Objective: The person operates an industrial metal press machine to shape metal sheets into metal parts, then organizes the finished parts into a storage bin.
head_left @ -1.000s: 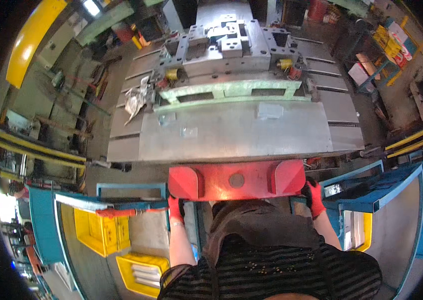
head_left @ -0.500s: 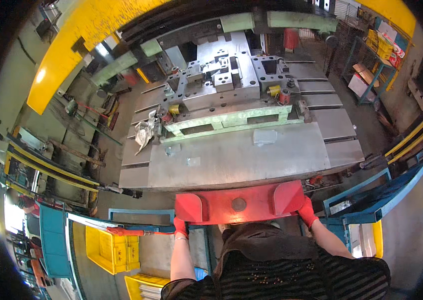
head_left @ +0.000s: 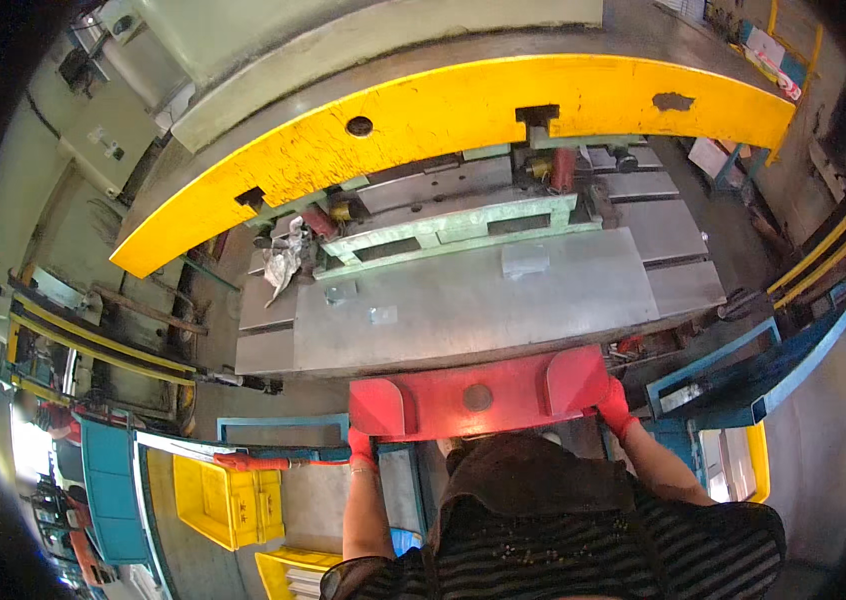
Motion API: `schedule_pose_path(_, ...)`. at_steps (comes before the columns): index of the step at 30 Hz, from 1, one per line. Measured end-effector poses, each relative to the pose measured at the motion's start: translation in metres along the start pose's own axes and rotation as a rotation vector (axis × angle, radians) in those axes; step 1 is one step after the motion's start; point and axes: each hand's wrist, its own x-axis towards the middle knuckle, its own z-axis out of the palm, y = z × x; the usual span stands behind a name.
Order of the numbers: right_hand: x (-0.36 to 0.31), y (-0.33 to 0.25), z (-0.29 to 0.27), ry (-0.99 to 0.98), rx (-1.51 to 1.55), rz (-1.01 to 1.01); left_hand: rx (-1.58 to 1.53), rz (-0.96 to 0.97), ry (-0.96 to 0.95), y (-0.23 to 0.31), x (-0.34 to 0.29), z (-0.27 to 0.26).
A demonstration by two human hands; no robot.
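Observation:
A red panel (head_left: 478,425) with a round dark spot in its middle and an upright curved guard near each end stands in front of my body. At its left end is my left hand (head_left: 362,446) in a red glove, its fingers hidden by the panel's side. My right hand (head_left: 617,408), gloved in red too, is against the right end, with its fingers out of sight behind the edge. Beyond the panel, a press bed (head_left: 473,315) carries a die with a pale green base (head_left: 453,232). The press's yellow-edged ram (head_left: 463,100) covers most of the die.
Crumpled grey wrapping (head_left: 286,262) lies on the bed left of the die. At lower left are a yellow bin (head_left: 228,500) and another yellow bin (head_left: 273,570) with stacked flat parts. Blue-framed tables (head_left: 713,435) flank me. Yellow-striped rails (head_left: 103,335) run along both sides.
The yellow-edged ram has come down over the die, hiding its upper part. My hands stay at the two ends of the red panel.

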Motion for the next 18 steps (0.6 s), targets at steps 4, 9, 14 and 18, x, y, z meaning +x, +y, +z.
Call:
schedule_pose_path(4,0.003,-0.051,-0.032,-0.148,0.332,-0.074,0.255,-0.013,0.113,-0.015,-0.017,-0.045)
schedule_pose_path(9,0.034,-0.122,-0.125,-0.387,-0.599,-0.107,0.860,0.002,0.236,-0.015,-0.030,-0.071)
schedule_pose_path(14,0.100,-0.232,-0.153,0.077,-0.570,-0.309,0.508,-0.026,0.270,-0.013,-0.032,-0.009)
schedule_pose_path(18,0.161,-0.267,-0.099,0.181,-0.753,-0.453,0.418,-0.095,0.288,0.013,-0.035,0.033)
